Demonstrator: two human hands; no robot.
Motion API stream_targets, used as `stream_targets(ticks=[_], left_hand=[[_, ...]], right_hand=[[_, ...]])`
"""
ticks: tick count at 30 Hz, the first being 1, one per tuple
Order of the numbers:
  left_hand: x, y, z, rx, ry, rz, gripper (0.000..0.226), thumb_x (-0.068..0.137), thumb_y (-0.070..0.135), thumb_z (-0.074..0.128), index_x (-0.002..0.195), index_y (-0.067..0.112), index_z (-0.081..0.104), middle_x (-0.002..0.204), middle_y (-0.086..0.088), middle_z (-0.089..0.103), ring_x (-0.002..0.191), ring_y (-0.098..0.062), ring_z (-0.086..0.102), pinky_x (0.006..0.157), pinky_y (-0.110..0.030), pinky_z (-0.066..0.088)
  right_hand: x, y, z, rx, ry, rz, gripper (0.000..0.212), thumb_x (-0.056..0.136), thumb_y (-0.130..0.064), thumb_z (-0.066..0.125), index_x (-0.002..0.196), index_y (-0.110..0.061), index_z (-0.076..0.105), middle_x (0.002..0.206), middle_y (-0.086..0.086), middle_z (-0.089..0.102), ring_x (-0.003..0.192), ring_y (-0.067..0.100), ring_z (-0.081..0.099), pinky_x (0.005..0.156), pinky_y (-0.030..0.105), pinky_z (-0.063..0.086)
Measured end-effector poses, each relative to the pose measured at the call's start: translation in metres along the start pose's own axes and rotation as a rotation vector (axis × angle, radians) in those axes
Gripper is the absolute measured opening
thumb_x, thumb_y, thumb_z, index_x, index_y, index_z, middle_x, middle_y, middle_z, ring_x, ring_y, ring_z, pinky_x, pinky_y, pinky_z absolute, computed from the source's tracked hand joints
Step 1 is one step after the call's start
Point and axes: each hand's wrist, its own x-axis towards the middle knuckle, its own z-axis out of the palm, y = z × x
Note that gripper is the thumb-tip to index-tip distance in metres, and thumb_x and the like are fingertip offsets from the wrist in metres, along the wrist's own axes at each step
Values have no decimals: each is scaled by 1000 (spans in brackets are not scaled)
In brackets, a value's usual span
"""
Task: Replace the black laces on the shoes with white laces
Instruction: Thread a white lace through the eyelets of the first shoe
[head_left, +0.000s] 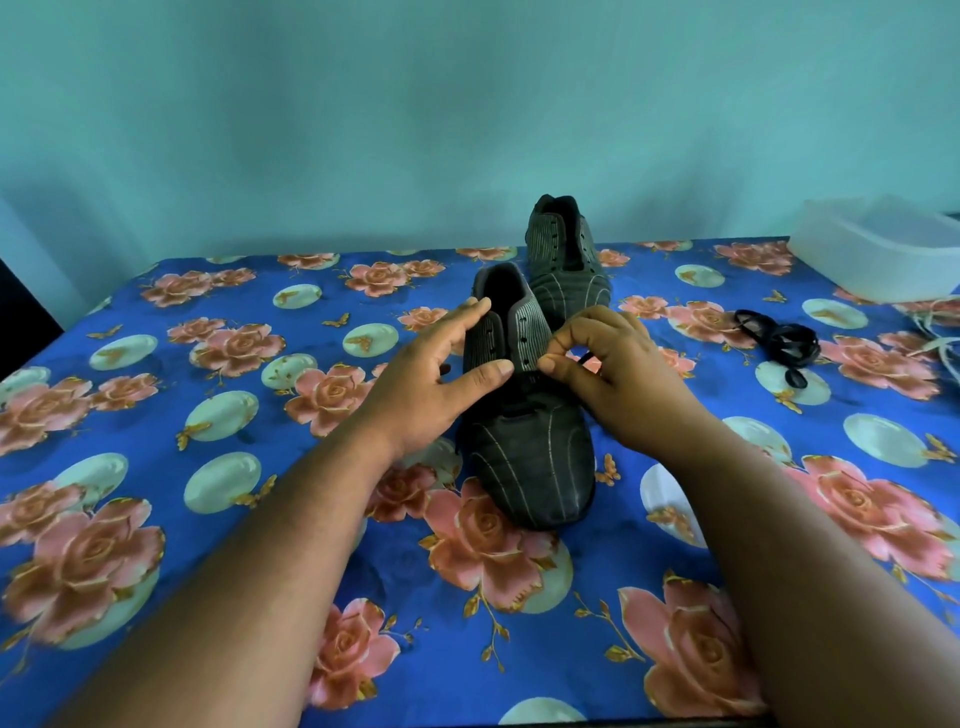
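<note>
The right hand (613, 374) has its thumb and first finger pinched on a bit of black lace (586, 358) at the low holes of the near shoe (524, 415), and its other fingers are curled in. The left hand (441, 374) rests on the other side of that shoe with straight, spread fingers, and it steadies the shoe without gripping it. The upper holes of this shoe look empty, so I think the black lace is almost out and this is the pulling-out step. The far shoe (563, 260) stands just behind the near shoe, and it shows no lace at all. A loose heap of black lace (779, 345) lies on the flowered surface (208, 519), well off to the right of the near shoe. Some white laces (940, 332) peek in farther right still, beside a clear plastic box (883, 254). Next, the right hand should draw the last bit of lace free while the left hand keeps the shoe from sliding. Then a white lace can go in.
</note>
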Motion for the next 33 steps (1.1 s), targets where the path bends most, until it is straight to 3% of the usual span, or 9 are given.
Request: stream_targets(ticks=[3, 6, 14, 17, 20, 25, 29, 31, 33], left_hand=[[-1, 1, 0, -11, 0, -1, 70, 92, 42, 69, 155, 39, 38, 162, 17, 33, 119, 34, 28, 103, -9, 31], [-1, 2, -1, -4, 3, -3, 72, 91, 45, 68, 155, 39, 37, 163, 17, 33, 121, 32, 28, 100, -6, 30], [-2, 4, 0, -8, -2, -11, 79, 83, 55, 65, 155, 40, 37, 163, 18, 32, 119, 37, 25, 90, 7, 26], [-1, 3, -1, -10, -2, -17, 77, 86, 53, 66, 155, 40, 36, 163, 17, 32, 127, 30, 26, 95, 2, 25], [0, 1, -2, 12, -23, -16, 80, 85, 57, 64, 157, 39, 34, 165, 15, 28, 149, 8, 21, 105, -7, 22], [-1, 0, -1, -1, -42, -18, 83, 85, 58, 63, 158, 37, 31, 166, 13, 26, 152, 2, 17, 120, -24, 23], [-2, 3, -3, 0, 13, 17, 71, 90, 53, 66, 152, 41, 35, 158, 15, 37, 143, 0, 37, 106, -26, 43], [-3, 3, -6, 32, 90, 69, 47, 94, 43, 69, 136, 36, 49, 134, 11, 54, 122, -3, 53, 91, -37, 53], [-4, 6, -10, 30, 110, 100, 23, 94, 33, 71, 112, 28, 59, 105, 1, 60, 96, -13, 59, 82, -43, 52]], right_hand=[[-2, -2, -1, 31, -8, -23, 28, 85, -64, 61, 99, -41, 68, 105, -18, 60, 111, 19, 51, 98, 43, 43], [-2, -6, 1, 31, -18, -64, 14, 87, -52, 70, 95, -41, 72, 98, -17, 63, 106, 20, 51, 93, 45, 44], [-1, -6, 0, -48, 37, 67, 10, 96, -34, 66, 89, -38, 61, 102, -12, 56, 110, 23, 49, 95, 52, 43], [2, 1, -1, -155, 150, 225, 9, 99, -33, 61, 97, -25, 66, 108, -7, 54, 116, 28, 48, 95, 48, 41], [1, 5, -7, -231, 211, 345, 15, 102, -33, 58, 104, -20, 66, 119, 3, 58, 121, 31, 44, 91, 45, 36], [0, 6, -17, -134, 240, 336, 9, 97, -37, 65, 93, -31, 61, 110, -5, 60, 116, 24, 50, 95, 47, 43], [-3, -11, -25, 307, 70, 301, 16, 88, -33, 79, 97, -21, 72, 88, -15, 65, 80, -10, 55, 66, 6, 43], [-4, -10, -25, 355, -90, 313, 21, 80, -37, 84, 95, -26, 76, 79, -19, 65, 65, -6, 55, 64, 11, 44], [-5, -8, -23, 352, -195, 310, 24, 75, -35, 88, 95, -27, 77, 75, -19, 64, 53, 0, 49, 56, 16, 41]])
